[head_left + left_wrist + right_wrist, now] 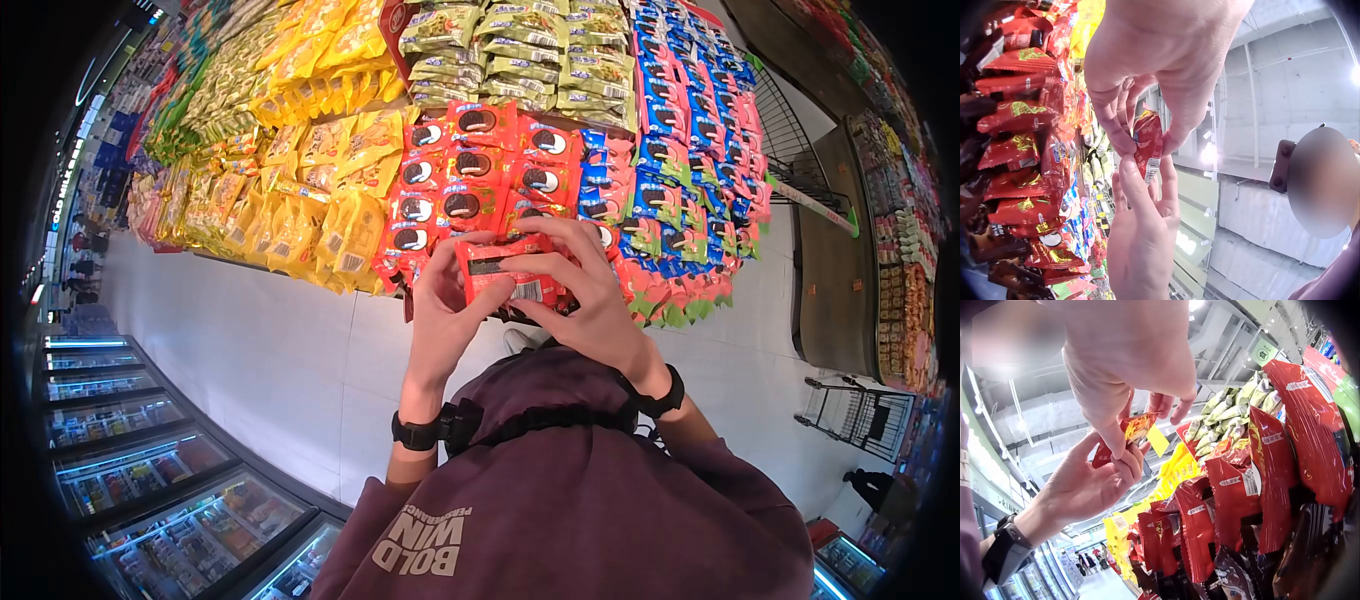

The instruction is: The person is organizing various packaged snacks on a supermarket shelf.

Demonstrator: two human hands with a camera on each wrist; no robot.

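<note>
Both hands hold one small red snack packet [528, 291] in front of the chest, its barcode side toward the head camera. My left hand [447, 305] pinches one end between thumb and fingers. At the other end, my right hand [592, 315] grips the packet with its thumb below and fingers across the top. The left wrist view has the packet [1147, 140] edge-on between both sets of fingertips. Just beyond the hands lie matching red cookie packets [470, 163], stacked in rows with dark cookies printed on them.
Yellow bags [350, 232] fill the display's left side, green packets [520, 50] its back, and blue packets [662, 155] its right. Glass-fronted freezers [190, 500] line the lower left. A shopping cart [858, 415] stands on the floor at right.
</note>
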